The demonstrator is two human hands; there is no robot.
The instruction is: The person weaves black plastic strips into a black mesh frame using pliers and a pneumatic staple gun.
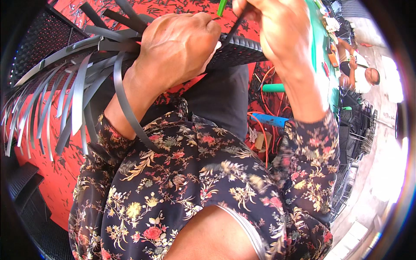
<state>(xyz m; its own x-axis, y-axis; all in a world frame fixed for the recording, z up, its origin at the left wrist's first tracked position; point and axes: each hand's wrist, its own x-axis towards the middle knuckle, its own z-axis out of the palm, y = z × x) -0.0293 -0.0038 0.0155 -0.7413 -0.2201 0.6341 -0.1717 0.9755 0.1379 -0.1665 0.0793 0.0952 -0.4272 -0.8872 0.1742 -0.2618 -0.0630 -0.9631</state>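
Observation:
A black woven panel [234, 55] of flat plastic strips lies across my lap, its thick edge bending away to the left. Many loose strip ends [78, 102] hang from that edge like a fringe. My left hand [177, 47] is closed at the rim, knuckles up, and its fingertips are mostly hidden. In front of my chest, my right hand [284, 32] is raised and pinches a thin black strip [236, 27] that slants down to the weave beside the left hand. A small bright green piece [222, 8] shows at the top edge, between both hands; its kind is unclear.
Black scraps are scattered over the red floor [56, 186]. By my right forearm lie a green tube [273, 88], a blue tube [269, 120] and an orange cord [262, 138]. A green tabletop [318, 39] stands right; another person [362, 71] sits beyond. Dark woven pieces [26, 182] lie left.

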